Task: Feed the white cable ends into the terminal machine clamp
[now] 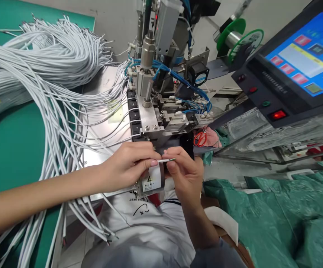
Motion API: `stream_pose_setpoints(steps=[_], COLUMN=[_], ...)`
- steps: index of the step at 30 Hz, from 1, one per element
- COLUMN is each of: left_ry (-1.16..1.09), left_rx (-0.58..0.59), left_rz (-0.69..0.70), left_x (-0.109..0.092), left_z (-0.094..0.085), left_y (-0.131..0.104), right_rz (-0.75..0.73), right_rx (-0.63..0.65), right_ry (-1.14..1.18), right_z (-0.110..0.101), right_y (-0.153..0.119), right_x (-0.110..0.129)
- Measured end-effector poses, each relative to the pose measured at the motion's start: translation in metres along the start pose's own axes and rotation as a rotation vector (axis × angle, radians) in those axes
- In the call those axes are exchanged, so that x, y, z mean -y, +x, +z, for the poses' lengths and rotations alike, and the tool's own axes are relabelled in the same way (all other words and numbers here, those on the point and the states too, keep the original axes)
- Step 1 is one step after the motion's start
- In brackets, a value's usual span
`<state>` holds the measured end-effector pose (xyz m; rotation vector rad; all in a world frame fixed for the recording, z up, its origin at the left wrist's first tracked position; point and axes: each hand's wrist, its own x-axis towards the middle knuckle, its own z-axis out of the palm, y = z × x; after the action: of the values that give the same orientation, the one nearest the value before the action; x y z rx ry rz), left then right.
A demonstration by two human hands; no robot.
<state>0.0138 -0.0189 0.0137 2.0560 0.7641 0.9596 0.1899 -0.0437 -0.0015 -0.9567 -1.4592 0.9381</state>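
Observation:
My left hand [135, 163] pinches a white cable [162, 160] close to its stripped end, between thumb and forefinger. A thin green wire shows at the tip. There the thumb and fingers of my right hand [187, 173] close on the wire end. Both hands are in front of a metal machine [152, 119] with air cylinders and blue tubes. Several white cables run from the machine's black clamp row [134, 111] to the left. Below my left fingers sits a part with a warning label [152, 180].
A large bundle of white cables [66, 56] lies on the green mat [13, 145] at left. A control screen [306, 56] leans in at upper right, beside a green wire spool [233, 39]. Red scissors [200, 138] lie behind my right hand. Green plastic sheeting [275, 216] covers the lower right.

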Motion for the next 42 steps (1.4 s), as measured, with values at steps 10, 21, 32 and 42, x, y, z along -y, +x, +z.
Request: stream_pose_setpoints(steps=[10, 21, 32, 42], left_ry=[0.138, 0.253, 0.926, 0.392], left_rx=[0.029, -0.085, -0.042, -0.053], left_rz=[0.046, 0.177, 0.473, 0.094], left_x=[-0.001, 0.000, 0.005, 0.018], left_z=[-0.006, -0.001, -0.016, 0.006], left_y=[0.003, 0.000, 0.004, -0.004], right_rz=[0.153, 0.073, -0.101, -0.096], right_rx=[0.106, 0.002, 0.154, -0.147], right_ry=[-0.104, -0.124, -0.510, -0.325], right_z=[-0.009, 0.002, -0.001, 0.020], right_y=[0.013, 0.013, 0.021, 0.014], right_x=[0.005, 0.001, 0.006, -0.022])
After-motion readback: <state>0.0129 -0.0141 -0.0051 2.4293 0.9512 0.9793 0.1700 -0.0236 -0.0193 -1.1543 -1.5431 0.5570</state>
